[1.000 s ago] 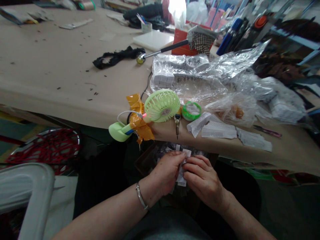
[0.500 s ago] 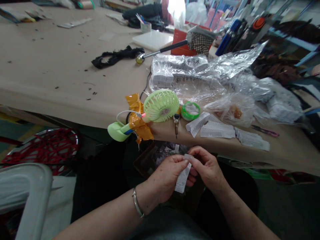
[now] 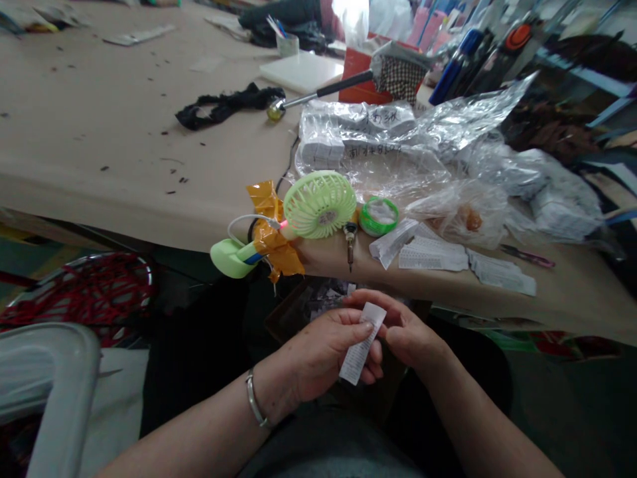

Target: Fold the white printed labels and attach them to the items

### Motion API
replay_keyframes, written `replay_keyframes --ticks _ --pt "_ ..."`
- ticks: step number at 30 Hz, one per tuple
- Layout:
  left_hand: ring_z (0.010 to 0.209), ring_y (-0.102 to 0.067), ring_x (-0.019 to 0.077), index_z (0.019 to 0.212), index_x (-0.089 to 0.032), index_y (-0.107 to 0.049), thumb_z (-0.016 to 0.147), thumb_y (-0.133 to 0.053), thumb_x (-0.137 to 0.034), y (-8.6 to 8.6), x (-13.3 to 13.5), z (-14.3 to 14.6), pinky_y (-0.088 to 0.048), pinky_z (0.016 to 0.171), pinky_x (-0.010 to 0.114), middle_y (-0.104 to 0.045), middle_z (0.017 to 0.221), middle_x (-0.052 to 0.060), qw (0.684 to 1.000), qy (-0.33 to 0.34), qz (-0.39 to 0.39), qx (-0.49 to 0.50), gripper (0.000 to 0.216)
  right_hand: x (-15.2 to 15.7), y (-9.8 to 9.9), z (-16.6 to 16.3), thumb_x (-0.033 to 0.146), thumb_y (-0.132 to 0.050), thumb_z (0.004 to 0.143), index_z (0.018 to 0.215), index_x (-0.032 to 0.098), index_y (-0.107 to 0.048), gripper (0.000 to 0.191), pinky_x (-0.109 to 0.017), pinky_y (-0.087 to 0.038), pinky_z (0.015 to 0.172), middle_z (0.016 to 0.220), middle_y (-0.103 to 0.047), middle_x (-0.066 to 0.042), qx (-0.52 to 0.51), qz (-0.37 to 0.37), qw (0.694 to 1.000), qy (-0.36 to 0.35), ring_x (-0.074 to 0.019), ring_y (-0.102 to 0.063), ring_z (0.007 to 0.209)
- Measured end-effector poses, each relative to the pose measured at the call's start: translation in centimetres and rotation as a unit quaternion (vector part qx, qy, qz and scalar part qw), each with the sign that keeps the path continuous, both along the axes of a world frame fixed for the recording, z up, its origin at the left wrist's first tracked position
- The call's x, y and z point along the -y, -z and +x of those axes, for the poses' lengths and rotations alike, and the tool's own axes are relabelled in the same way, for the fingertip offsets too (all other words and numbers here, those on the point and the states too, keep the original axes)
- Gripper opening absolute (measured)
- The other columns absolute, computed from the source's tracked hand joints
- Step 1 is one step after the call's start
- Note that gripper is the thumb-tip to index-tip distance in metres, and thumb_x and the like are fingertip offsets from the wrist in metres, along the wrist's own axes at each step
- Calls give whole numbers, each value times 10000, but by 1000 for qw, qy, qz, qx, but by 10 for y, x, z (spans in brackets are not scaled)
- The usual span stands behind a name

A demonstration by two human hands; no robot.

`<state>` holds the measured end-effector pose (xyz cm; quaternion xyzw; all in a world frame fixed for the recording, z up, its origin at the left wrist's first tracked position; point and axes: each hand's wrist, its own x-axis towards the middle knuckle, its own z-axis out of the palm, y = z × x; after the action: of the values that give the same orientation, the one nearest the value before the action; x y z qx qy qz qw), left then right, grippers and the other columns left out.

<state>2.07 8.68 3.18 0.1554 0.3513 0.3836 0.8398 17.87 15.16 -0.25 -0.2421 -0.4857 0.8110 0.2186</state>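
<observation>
My left hand (image 3: 326, 348) holds a narrow white printed label (image 3: 362, 345) over my lap. The thumb lies on its face and the fingers are behind. Its top end sticks up freely. My right hand (image 3: 415, 335) is close on the right side, its upper fingers reaching behind the label's top end and its thumb bent nearby. Whether those fingers touch the label is hard to see. Below the table edge, partly hidden by my hands, a box of paper scraps (image 3: 318, 299) stands under them.
A green fan (image 3: 321, 204) is taped at the table edge beside a screwdriver-like tool (image 3: 350, 245) with its tip overhanging. Printed label strips (image 3: 432, 252), a green-rimmed dish (image 3: 379, 216) and plastic-wrapped label stacks (image 3: 358, 136) lie on the table (image 3: 124, 126). Pink-handled tweezers (image 3: 527, 255) lie right.
My right thumb has come off the label's top end, which now shows whole. My left hand and the label have shifted slightly left, and the right fingers stretch further left behind it.
</observation>
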Motion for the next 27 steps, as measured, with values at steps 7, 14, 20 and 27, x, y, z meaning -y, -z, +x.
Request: replay_keyframes --ticks 7,14,20,27 --pt "469 -578 103 830 -134 -584 775 -635 -346 -2 5 3 -460 480 198 -612 596 20 1000 18 -3 -5 225 -7 3 -1 301 -789 638 922 200 -673 324 -404 -457 949 1234 -599 -87 -60 -28 996 -56 -242 -591 1105" --pt "475 -574 105 824 -129 -589 770 -635 -339 -2 4 8 -454 484 207 -620 612 33 1000 15 -8 -18 222 -5 1 -2 308 -788 643 842 188 -671 260 -376 -493 887 1155 -640 -85 -64 -58 996 -33 -228 -630 1026" --pt "482 -572 103 785 -122 -602 771 -623 -322 -3 2 10 -441 493 207 -611 605 33 999 -5 -22 -42 201 -3 2 0 304 -773 653 885 193 -663 279 -394 -505 880 1188 -629 -95 -36 -55 998 -12 -247 -622 1050" --pt "483 -559 100 790 -131 -602 780 -614 -332 0 4 8 -427 490 208 -589 586 9 998 -12 -14 -58 202 3 -1 3 371 -651 783 1157 245 -591 400 -376 -544 815 1179 -636 -86 49 109 993 25 -228 -644 983"
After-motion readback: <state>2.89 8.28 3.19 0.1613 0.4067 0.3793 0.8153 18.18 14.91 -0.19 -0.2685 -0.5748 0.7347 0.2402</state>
